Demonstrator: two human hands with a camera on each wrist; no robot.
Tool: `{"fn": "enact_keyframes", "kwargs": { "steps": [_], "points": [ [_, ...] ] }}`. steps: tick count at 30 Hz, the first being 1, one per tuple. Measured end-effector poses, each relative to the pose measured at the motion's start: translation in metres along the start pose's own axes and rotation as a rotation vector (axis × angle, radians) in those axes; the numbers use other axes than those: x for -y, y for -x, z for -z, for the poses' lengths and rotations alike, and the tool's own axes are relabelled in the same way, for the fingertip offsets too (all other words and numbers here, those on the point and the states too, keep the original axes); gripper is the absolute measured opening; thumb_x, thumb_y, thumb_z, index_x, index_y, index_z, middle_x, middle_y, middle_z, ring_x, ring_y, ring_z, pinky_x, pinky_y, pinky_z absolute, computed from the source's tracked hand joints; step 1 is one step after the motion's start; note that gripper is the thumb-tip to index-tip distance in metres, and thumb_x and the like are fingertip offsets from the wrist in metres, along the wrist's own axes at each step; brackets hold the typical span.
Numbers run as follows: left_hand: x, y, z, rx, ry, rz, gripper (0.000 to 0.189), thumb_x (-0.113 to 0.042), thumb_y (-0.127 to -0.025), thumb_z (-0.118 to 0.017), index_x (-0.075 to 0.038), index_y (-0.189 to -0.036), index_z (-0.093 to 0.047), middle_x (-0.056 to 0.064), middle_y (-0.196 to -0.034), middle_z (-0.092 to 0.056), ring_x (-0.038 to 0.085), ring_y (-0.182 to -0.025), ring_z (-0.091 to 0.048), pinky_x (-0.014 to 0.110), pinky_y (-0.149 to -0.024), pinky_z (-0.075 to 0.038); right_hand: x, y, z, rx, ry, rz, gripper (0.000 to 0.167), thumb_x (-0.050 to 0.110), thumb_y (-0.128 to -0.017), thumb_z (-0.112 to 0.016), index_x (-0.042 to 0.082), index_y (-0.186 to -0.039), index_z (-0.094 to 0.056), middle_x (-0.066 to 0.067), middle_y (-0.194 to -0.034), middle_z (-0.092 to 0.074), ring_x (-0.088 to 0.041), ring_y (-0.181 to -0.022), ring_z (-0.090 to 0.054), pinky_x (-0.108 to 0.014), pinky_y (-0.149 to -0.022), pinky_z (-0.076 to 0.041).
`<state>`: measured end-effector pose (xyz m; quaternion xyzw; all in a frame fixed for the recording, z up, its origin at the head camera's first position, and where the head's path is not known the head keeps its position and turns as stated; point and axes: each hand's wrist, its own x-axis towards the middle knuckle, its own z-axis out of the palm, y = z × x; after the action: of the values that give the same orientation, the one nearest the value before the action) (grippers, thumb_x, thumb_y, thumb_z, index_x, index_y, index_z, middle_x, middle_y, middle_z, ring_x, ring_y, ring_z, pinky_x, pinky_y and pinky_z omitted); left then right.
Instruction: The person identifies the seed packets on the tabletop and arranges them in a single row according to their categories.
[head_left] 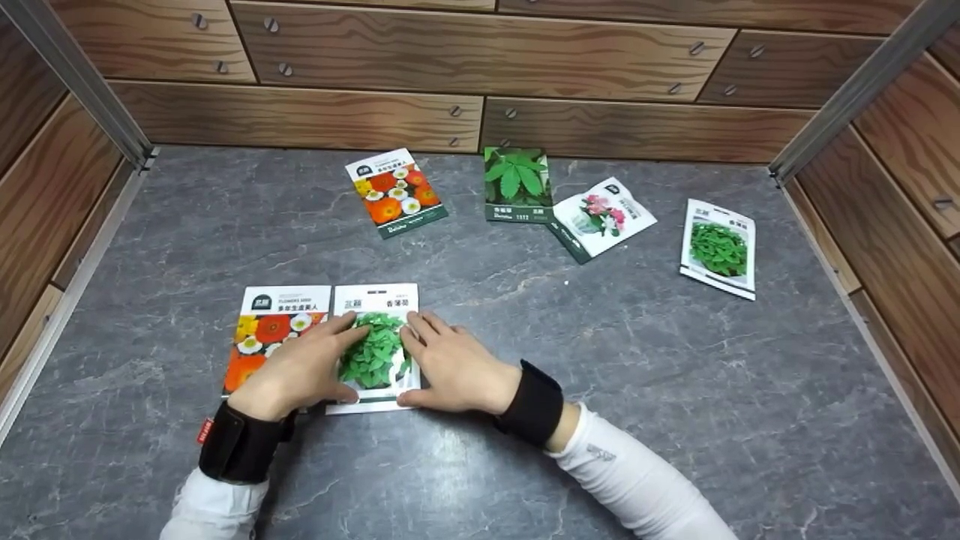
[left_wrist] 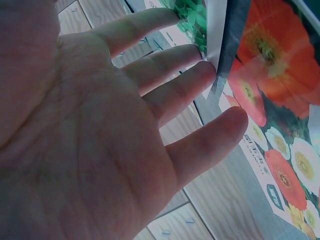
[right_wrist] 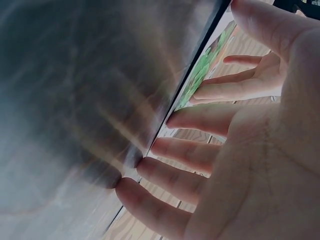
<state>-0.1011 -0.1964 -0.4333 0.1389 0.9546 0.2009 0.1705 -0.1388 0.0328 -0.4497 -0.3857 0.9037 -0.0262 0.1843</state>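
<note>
A white seed packet with a green leafy plant (head_left: pixel 373 356) lies flat near the front, left of the middle. My left hand (head_left: pixel 289 371) touches its left side, fingers extended, and partly covers the orange-poppy seed packet (head_left: pixel 259 330) beside it. The two packets lie side by side, almost edge to edge. From the other side my right hand (head_left: pixel 461 367) rests on the leafy packet's right edge, thumb low and fingers higher up. In the left wrist view the left fingers (left_wrist: pixel 185 92) are straight; the right fingers (right_wrist: pixel 175 182) meet the surface in the right wrist view.
Farther back lie another poppy packet (head_left: pixel 397 195), a dark green leaf packet (head_left: pixel 517 184) and a pink-flower packet (head_left: pixel 604 217) touching it. Another green leafy packet (head_left: pixel 718 251) lies at the right. Wood-patterned walls (head_left: pixel 367 120) enclose the grey tabletop (head_left: pixel 600 337).
</note>
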Motion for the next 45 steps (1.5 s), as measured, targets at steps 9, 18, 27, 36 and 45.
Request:
{"fn": "enact_keyframes", "kwargs": {
  "steps": [9, 18, 27, 36, 45],
  "points": [
    [-0.0004, 0.0002, 0.0, 0.008, 0.015, 0.01, 0.088, -0.018, -0.078, -0.093, -0.005, -0.155, -0.051, 0.025, -0.168, -0.038, 0.047, -0.15, -0.046, 0.061, -0.116, -0.047, 0.0005, -0.0003, -0.0016, 0.001, 0.009, -0.003, 0.096, 0.064, -0.099, -0.06, 0.006, -0.167, -0.025, -0.016, -0.177, -0.019, -0.036, -0.165, -0.023, -0.055, -0.128, -0.038],
    [-0.0012, 0.0015, 0.0, 0.008, 0.012, 0.008, 0.088, -0.018, -0.08, -0.092, -0.005, -0.156, -0.05, 0.026, -0.168, -0.037, 0.048, -0.151, -0.043, 0.061, -0.118, -0.045, 0.0001, 0.0002, -0.0007, 0.004, -0.007, -0.004, 0.095, 0.064, -0.099, -0.06, 0.007, -0.167, -0.026, -0.016, -0.178, -0.018, -0.035, -0.165, -0.022, -0.054, -0.129, -0.038],
    [-0.0013, 0.003, 0.0029, 0.01, 0.039, 0.016, 0.083, -0.014, -0.083, -0.089, -0.005, -0.156, -0.05, 0.027, -0.168, -0.036, 0.049, -0.153, -0.04, 0.063, -0.12, -0.042, -0.0024, 0.0006, 0.0007, 0.008, -0.063, -0.014, 0.094, 0.063, -0.099, -0.062, 0.009, -0.167, -0.027, -0.018, -0.178, -0.015, -0.035, -0.165, -0.023, -0.055, -0.128, -0.038],
    [0.0007, 0.0043, 0.0041, -0.017, 0.039, 0.037, 0.076, -0.014, -0.089, -0.084, -0.007, -0.156, -0.049, 0.026, -0.169, -0.035, 0.05, -0.155, -0.035, 0.062, -0.121, -0.042, -0.0012, 0.0007, 0.0009, 0.014, -0.024, -0.016, 0.093, 0.064, -0.098, -0.061, 0.009, -0.166, -0.029, -0.018, -0.177, -0.018, -0.034, -0.165, -0.022, -0.054, -0.128, -0.038],
    [0.0021, 0.0028, 0.0031, -0.005, 0.043, 0.032, 0.074, -0.013, -0.088, -0.085, -0.006, -0.153, -0.053, 0.028, -0.167, -0.037, 0.05, -0.152, -0.041, 0.064, -0.117, -0.044, 0.0019, 0.003, 0.0008, 0.026, -0.003, -0.028, 0.094, 0.065, -0.099, -0.06, 0.01, -0.167, -0.028, -0.018, -0.177, -0.019, -0.033, -0.165, -0.023, -0.053, -0.127, -0.04]
  ]
}}
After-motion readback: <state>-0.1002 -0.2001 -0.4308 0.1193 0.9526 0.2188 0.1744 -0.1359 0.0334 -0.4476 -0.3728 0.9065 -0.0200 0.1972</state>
